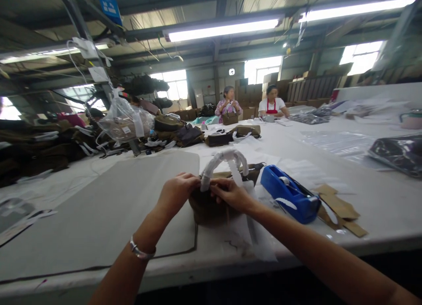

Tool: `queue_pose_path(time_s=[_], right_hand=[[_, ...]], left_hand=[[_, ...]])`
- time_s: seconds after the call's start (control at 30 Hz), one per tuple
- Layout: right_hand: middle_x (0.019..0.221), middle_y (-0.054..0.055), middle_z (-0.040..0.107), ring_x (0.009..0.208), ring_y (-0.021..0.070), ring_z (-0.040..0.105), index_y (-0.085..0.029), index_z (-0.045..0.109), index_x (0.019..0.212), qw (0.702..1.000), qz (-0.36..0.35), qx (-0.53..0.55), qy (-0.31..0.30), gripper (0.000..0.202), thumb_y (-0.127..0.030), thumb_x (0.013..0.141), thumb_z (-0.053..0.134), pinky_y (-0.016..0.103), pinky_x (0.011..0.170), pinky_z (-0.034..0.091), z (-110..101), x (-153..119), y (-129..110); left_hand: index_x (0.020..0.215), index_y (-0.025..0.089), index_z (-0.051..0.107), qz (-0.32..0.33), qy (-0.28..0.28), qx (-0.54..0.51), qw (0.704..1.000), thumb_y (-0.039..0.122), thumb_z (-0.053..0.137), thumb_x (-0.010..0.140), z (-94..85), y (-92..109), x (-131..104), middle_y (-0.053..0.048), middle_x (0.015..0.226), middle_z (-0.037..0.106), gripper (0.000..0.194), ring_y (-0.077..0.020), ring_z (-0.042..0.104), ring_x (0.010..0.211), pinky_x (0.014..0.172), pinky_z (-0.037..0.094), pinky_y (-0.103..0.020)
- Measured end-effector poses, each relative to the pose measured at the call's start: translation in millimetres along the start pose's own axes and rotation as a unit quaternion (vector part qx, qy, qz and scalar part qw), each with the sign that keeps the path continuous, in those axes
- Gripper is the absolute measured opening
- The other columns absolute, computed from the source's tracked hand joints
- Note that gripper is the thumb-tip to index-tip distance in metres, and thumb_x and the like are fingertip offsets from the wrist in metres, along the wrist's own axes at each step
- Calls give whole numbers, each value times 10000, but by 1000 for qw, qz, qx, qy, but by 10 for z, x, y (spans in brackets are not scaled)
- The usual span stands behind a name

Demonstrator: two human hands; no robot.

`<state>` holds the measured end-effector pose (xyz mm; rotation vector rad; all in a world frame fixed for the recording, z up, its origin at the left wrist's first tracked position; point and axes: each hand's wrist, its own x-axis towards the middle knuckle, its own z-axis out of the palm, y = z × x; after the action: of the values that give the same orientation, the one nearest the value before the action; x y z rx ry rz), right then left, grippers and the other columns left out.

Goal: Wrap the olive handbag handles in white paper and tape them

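A dark brown bag [211, 210] stands near the table's front edge, its arched handle [227, 154] wrapped in white paper. My left hand [180, 188] is closed at the bag's upper left, by the foot of the handle. Pinched fingers of my right hand [231, 193] touch the bag's top edge, just right of that same handle end. What lies between the fingertips is too small to make out. A white strip hangs from the handle behind my right hand. Thin white wrapping [262, 241] lies under my right wrist.
Right of the bag sit a blue tape dispenser [290, 194] and brown card pieces [343, 208]. A grey sheet [132, 199] covers the table's left part. More bags [219, 139] lie further back, and two people sit across the table. Clear plastic-wrapped goods [398, 153] lie far right.
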<state>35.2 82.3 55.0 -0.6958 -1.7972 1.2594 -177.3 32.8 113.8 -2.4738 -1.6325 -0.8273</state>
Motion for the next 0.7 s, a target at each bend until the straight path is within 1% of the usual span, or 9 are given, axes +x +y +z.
queue_pose_path(time_s=[0.07, 0.13, 0.23, 0.33, 0.4, 0.5, 0.6, 0.67, 0.7], right_hand=[[806, 10, 718, 721, 159, 686, -205, 679, 1246, 999, -3, -32, -9, 392, -339, 878, 680, 288, 713, 559, -44, -79, -8], [873, 17, 736, 834, 188, 707, -223, 634, 1301, 997, -5, -69, -24, 455, -289, 855, 694, 331, 813, 562, -94, -169, -23], [958, 29, 749, 909, 198, 713, -226, 590, 1297, 996, -9, -82, -38, 452, -252, 855, 683, 363, 896, 547, -153, -292, -51], [994, 39, 755, 951, 199, 718, -214, 581, 1218, 998, -2, -40, -48, 368, -263, 868, 682, 361, 916, 545, -182, -371, -60], [1003, 34, 752, 961, 199, 718, -215, 621, 1110, 998, 2, -18, -54, 266, -258, 858, 694, 340, 895, 554, -189, -403, -56], [993, 30, 747, 964, 204, 714, -211, 662, 1000, 999, 1, -15, -48, 176, -225, 828, 699, 323, 872, 562, -194, -437, -63], [1019, 42, 750, 974, 226, 718, -221, 656, 1030, 997, -21, -71, 32, 221, -244, 817, 710, 342, 862, 563, -204, -466, -121], [1017, 40, 760, 963, 236, 722, -236, 655, 1044, 986, -33, -141, 82, 217, -243, 831, 697, 353, 852, 556, -216, -475, -178], [1004, 35, 765, 953, 236, 723, -242, 663, 1034, 980, -35, -175, 89, 190, -237, 845, 682, 352, 849, 550, -221, -473, -203]], left_hand=[[914, 284, 787, -16, 45, 79, 996, 300, 602, 950, -39, -18, -102, -47, 939, 781, 189, -236, 662, 889, 683, 460, -287], [944, 292, 787, -31, 88, 135, 986, 329, 612, 954, -75, -25, -218, -28, 947, 788, 178, -241, 673, 885, 665, 452, -295], [967, 285, 787, -58, 139, 120, 981, 385, 634, 950, -115, -8, -370, -18, 967, 789, 184, -238, 680, 889, 719, 464, -304], [944, 273, 788, -103, 191, 38, 975, 438, 671, 923, -115, 39, -444, -8, 929, 778, 203, -193, 650, 754, 707, 473, -295], [932, 260, 786, -134, 216, -54, 966, 449, 707, 891, -83, 82, -442, -5, 909, 769, 209, -169, 635, 709, 677, 487, -277], [918, 220, 776, -177, 235, -222, 930, 431, 758, 844, 11, 166, -387, -19, 893, 766, 225, -175, 679, 776, 704, 528, -261], [881, 195, 766, -173, 245, -351, 887, 391, 778, 828, 134, 274, -313, -53, 1039, 771, 203, -206, 705, 954, 817, 553, -279], [886, 193, 766, -157, 232, -399, 873, 368, 759, 852, 221, 349, -273, -68, 1092, 770, 179, -218, 701, 1028, 890, 549, -300], [894, 194, 769, -152, 221, -409, 872, 361, 748, 865, 265, 383, -257, -67, 1064, 779, 171, -216, 704, 1018, 906, 546, -306]])
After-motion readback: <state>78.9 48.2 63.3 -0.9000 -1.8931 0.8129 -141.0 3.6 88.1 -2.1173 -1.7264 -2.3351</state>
